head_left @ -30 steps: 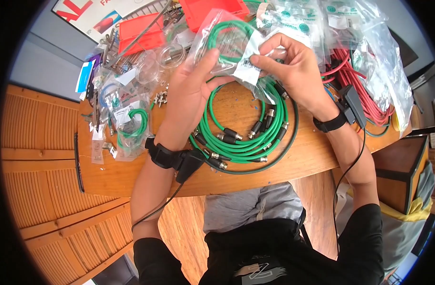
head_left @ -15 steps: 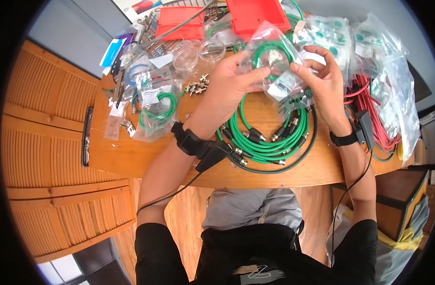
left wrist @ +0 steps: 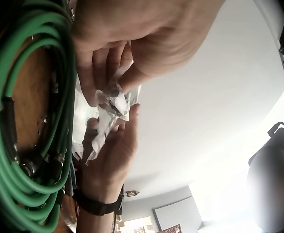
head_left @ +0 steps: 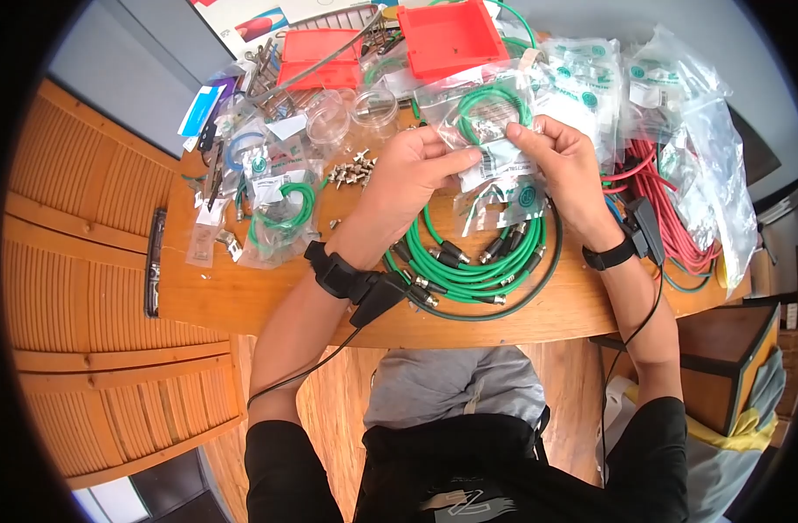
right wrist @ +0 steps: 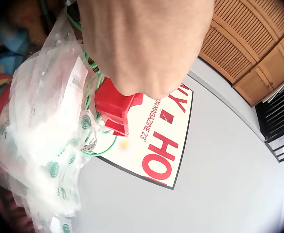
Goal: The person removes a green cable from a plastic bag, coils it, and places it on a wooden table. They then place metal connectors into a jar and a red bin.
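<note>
A clear plastic bag (head_left: 434, 106) holds a small coil of green cable (head_left: 528, 105) and a white printed label (head_left: 502, 167). The left hand (head_left: 407, 179) pinches the bag's left side, its thumb lying by the label. At the other side, the right hand (head_left: 573, 170) pinches the bag near the label's upper right, thumb on top. Both hands face each other across the crinkled plastic in the left wrist view. Below the bag on the table lies a large coil of green cables (head_left: 468, 281) with black-sleeved metal connectors, its far part hidden by the bag.
Further bagged green cable (head_left: 281, 213) lies left, near a pile of small metal connectors (head_left: 353, 170). Round clear containers (head_left: 327, 118) and red plastic boxes (head_left: 455, 39) stand behind. Printed plastic bags (head_left: 582, 78) and red cables (head_left: 656, 205) lie right.
The bag has turned so its label lies more level and faces the head camera. The right hand's fingers, spread half a second ago, have drawn in on the bag. The head view has shifted too.
</note>
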The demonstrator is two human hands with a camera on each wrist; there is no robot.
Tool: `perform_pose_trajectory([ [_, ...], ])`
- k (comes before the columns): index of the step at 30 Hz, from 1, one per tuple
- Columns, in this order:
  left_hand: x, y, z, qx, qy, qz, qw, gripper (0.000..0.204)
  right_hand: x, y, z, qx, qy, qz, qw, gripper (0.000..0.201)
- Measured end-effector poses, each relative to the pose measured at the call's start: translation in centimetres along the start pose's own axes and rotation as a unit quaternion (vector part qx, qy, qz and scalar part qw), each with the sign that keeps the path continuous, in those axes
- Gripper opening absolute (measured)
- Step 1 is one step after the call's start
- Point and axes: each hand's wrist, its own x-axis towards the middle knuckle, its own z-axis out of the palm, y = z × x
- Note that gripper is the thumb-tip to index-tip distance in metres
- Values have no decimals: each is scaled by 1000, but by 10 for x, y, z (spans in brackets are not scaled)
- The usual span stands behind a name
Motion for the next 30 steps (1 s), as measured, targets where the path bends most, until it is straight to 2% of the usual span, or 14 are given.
perform_pose_trajectory([
  [3,-1,1,7,-85,6,29,996,24,4,9,-5,-32,-6,-20,999,19],
  [7,2,-8,10,-95,32,85,991,24,2,17,-6,-111,-22,-14,993,17],
  [10,-2,-3,9,-110,37,98,988,24,-6,9,16,7,-36,-7,999,19],
  [11,-3,-2,5,-120,42,98,987,24,-4,15,5,-83,-83,-6,993,21],
  [14,-9,6,-1,-149,36,88,984,23,0,18,-3,-59,-144,-2,988,19],
  [15,-10,9,-2,-159,30,83,983,22,0,18,-4,-66,-149,28,986,17],
  [21,-14,7,-7,-122,42,95,987,21,-7,0,1,-45,-201,98,974,14],
  [24,-26,16,-18,-96,82,77,989,21,-2,3,-7,-53,-230,97,967,18],
  [26,-41,23,-33,-57,110,54,991,22,-2,3,-6,-72,-183,90,976,20],
  [30,-77,40,-84,50,182,29,982,26,3,3,-10,-91,-157,66,981,24],
])
